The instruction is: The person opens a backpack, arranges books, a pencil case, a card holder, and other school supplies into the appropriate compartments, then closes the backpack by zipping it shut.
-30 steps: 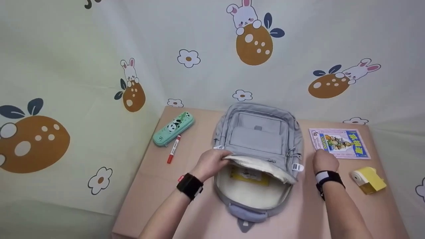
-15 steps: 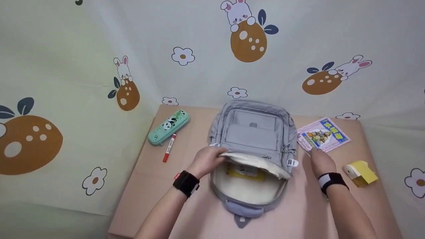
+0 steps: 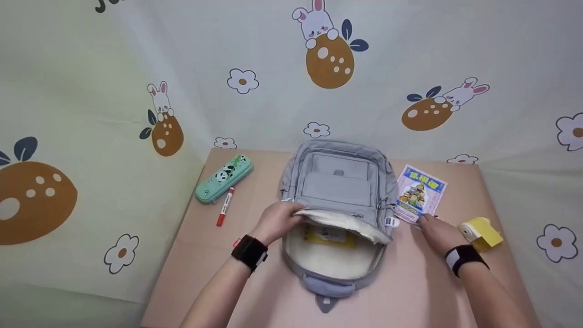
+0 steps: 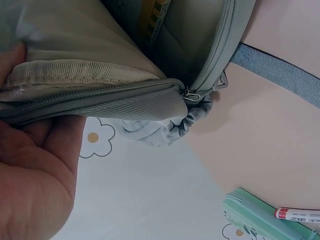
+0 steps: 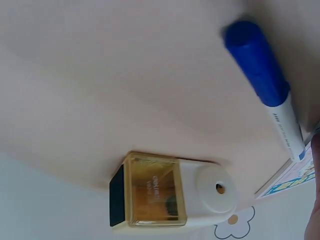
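A grey backpack (image 3: 341, 187) lies with its main compartment unzipped and a yellow-edged item (image 3: 348, 241) inside. My left hand (image 3: 275, 221) grips the edge of its front flap (image 4: 95, 100) and holds it raised, thumb on the pale lining and fingers beneath. To the right of the bag, my right hand (image 3: 441, 234) pinches the lower edge of a thin booklet (image 3: 419, 191), which has a colourful cartoon cover. The right wrist view catches only a strip of that hand. A blue-capped marker (image 5: 265, 70) appears close to it there, mostly hidden by the hand in the head view.
Right of my right hand stands a yellow and white pencil sharpener (image 3: 483, 233). On the left lie a green panda pencil case (image 3: 224, 179) and a red marker (image 3: 225, 207). A patterned cloth (image 3: 264, 118) hangs behind the pink-covered table (image 3: 191, 273).
The booklet has turned from lying sideways to nearly upright and come nearer the backpack, with my right hand at its lower edge. My left hand keeps the flap raised.
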`<state>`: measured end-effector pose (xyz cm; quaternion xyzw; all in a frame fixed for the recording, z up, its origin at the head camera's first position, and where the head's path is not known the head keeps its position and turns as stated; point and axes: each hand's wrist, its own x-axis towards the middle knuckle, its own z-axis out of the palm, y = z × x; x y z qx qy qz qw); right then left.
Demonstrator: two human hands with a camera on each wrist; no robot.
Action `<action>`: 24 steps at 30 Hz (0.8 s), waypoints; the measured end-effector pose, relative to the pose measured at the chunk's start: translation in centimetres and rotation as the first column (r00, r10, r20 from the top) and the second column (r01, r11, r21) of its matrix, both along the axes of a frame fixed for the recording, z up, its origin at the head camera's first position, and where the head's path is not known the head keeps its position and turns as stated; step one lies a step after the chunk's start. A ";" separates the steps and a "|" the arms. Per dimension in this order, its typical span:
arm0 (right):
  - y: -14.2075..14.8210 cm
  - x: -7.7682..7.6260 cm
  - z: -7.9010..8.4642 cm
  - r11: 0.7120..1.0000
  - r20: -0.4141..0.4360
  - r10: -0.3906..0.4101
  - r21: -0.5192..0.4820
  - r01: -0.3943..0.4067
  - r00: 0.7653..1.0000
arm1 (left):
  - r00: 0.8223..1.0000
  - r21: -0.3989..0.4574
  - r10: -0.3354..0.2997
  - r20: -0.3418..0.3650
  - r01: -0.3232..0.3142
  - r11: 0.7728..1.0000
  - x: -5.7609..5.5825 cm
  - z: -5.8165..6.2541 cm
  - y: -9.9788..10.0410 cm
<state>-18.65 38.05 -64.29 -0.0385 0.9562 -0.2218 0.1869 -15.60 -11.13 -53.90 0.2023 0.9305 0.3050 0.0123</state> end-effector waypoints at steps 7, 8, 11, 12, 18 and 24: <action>0.4 1.9 0.4 0.999 0.028 0.024 0.025 -0.025 0.999 | 0.999 0.023 0.001 0.035 -0.001 1.000 -0.1 0.0 -0.1; 0.5 2.2 0.5 1.000 0.049 0.014 0.018 -0.015 0.999 | 0.999 0.025 0.001 0.040 -0.002 1.000 -0.1 0.0 -0.1; 1.0 2.9 0.5 0.999 0.076 0.039 0.029 -0.042 0.996 | 0.999 0.027 0.003 0.047 -0.005 1.000 -0.1 0.0 -0.1; 1.2 3.1 0.5 0.998 0.081 0.052 0.035 -0.055 0.995 | 0.999 0.028 0.004 0.049 -0.006 1.000 -0.1 0.0 -0.1; 1.9 4.6 0.4 0.993 0.119 0.100 0.054 -0.107 0.988 | 0.999 0.035 -0.005 0.053 0.003 0.999 -0.1 0.0 -0.1; 2.4 6.3 0.3 0.990 0.147 0.108 0.069 -0.119 0.983 | 1.000 0.014 -0.021 0.007 0.021 1.000 -0.3 0.1 -0.1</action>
